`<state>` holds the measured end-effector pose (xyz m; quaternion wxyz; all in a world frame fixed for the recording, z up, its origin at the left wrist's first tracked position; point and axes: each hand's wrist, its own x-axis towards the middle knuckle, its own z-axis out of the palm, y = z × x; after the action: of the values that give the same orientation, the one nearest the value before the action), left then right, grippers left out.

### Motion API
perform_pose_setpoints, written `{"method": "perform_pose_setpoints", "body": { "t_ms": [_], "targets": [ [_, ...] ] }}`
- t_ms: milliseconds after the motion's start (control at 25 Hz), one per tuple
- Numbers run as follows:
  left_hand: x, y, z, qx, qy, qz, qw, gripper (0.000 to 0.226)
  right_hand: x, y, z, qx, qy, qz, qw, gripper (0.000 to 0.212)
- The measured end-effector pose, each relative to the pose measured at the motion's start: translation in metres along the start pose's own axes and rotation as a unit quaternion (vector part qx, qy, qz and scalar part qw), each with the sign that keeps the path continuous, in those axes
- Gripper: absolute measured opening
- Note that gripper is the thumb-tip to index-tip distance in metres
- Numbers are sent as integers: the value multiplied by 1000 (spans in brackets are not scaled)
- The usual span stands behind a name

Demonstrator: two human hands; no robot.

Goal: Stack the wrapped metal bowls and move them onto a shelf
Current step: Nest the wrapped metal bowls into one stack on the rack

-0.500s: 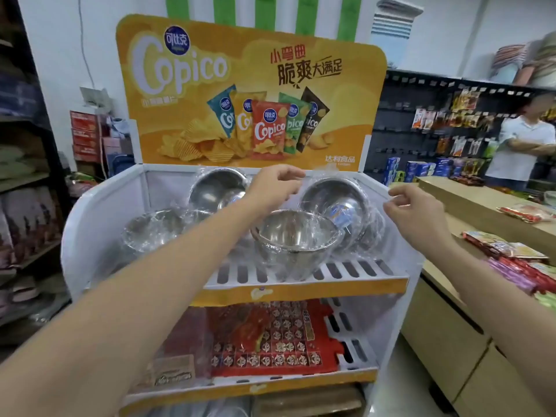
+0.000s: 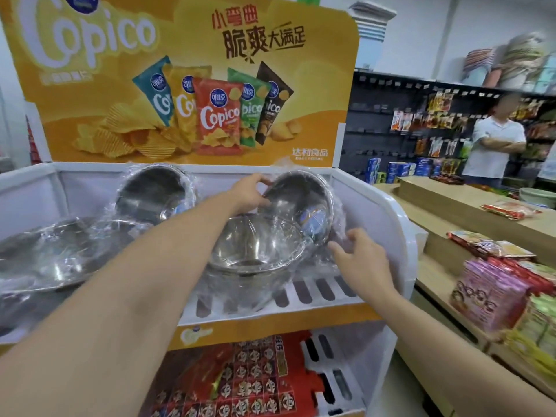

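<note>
Several plastic-wrapped metal bowls sit on the top shelf (image 2: 319,291) of a white display rack. A tilted bowl with a blue label (image 2: 304,206) leans against the back right corner. My left hand (image 2: 249,192) grips its upper left rim. My right hand (image 2: 361,260) touches the wrap at its lower right, fingers spread. In front of it an upright bowl (image 2: 255,251) rests on the slotted shelf. Another tilted bowl (image 2: 153,194) leans at the back centre. A stack of bowls (image 2: 57,254) lies at the left, partly hidden by my left forearm.
A yellow Copico chips sign (image 2: 180,79) rises behind the shelf. The lower shelf holds red packaged goods (image 2: 240,383). To the right is a wooden counter (image 2: 451,206) with snack packets (image 2: 496,284). A person in a white shirt (image 2: 493,145) stands behind it.
I have come closer to the rack. My left hand moved right onto the labelled bowl's rim, and my right hand dropped down and in to the bowl's lower right side.
</note>
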<state>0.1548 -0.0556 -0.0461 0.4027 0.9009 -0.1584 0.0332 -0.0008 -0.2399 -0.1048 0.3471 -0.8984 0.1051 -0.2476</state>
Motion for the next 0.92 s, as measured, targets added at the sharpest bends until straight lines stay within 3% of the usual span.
{"method": "perform_pose_setpoints", "body": {
  "t_ms": [80, 200, 400, 560, 920],
  "targets": [
    [4, -9, 3, -15, -8, -23, 1000, 51, -3, 1, 6, 69, -28, -2, 997, 24],
    [9, -5, 5, -27, 5, -17, 999, 34, 1, 0, 12, 133, -5, -7, 991, 35],
    [0, 9, 2, -69, 29, 31, 997, 26, 11, 5, 7, 149, 43, -11, 988, 40],
    [-15, 27, -18, -136, 57, 73, 986, 22, 21, -2, -8, 152, 72, -52, 984, 31],
    [-57, 86, -97, -167, 161, 139, 963, 25, 49, -75, -68, 172, 160, -149, 960, 16]
  ]
}}
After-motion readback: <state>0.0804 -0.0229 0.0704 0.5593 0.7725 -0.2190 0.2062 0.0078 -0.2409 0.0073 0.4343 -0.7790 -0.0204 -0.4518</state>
